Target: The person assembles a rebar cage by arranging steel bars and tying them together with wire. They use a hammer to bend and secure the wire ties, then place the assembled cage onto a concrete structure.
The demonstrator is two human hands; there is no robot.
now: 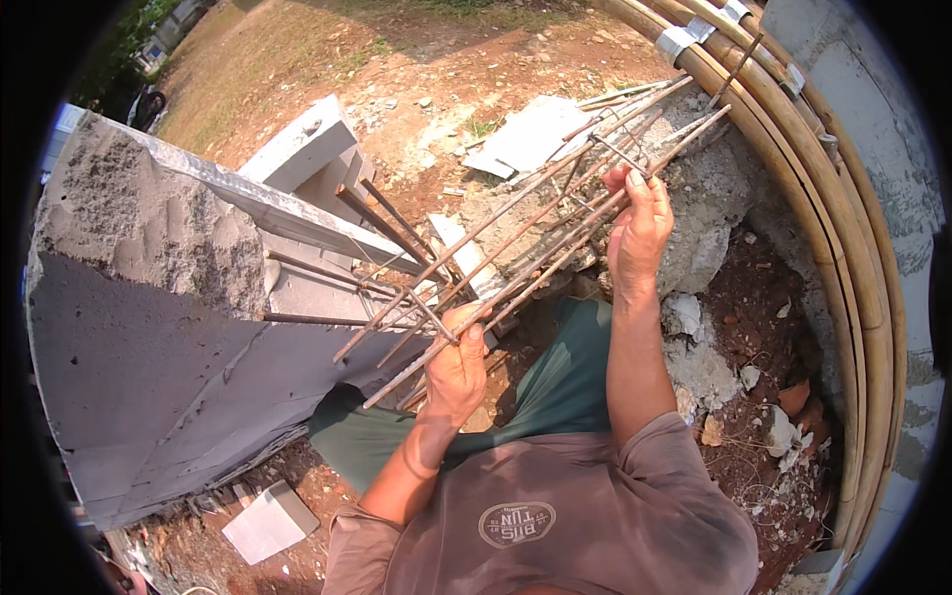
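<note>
My left hand (458, 359) is clenched around the lower end of a cage of long, thin, rusty steel reinforcing rods (516, 248), gripping where a cross tie meets the long rods. My right hand (638, 226) grasps the same cage farther up, fingers curled over the rods near a thin wire stirrup (620, 154). The cage's long axis runs on a slant from low on my left, just in front of my lap, up and away to my right, where its far tips end close to the curved bundle of tan bamboo poles (793, 149). So the rods pass through both hands, the left nearer my body, the right nearer the far end. Just to the left of the cage stands a rough grey concrete block wall (149, 327), with short rusty bars (317, 270) poking out of it toward the rods, while broken pale concrete rubble (694, 248) lies beneath on red earth.
</note>
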